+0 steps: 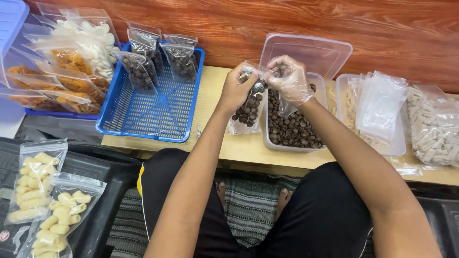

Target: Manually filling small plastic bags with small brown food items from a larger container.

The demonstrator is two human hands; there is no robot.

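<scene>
Centrally, left hand [235, 89] grips clear pouch [247, 107] of brown nuts; gloved right hand [288, 79] pinches its mouth. Four filled pouches [139, 71] in blue basket [143, 114], left of it.

Left of the blue mesh basket [143, 122], which holds sealed bags of dark round snacks [158, 57], lie bags of orange and white crisps [71, 62]; below it, two bags of pale yellow tubes [45, 191]; far right, empty clear pouches [380, 105] and a bag of beige sticks [435, 126].
</scene>
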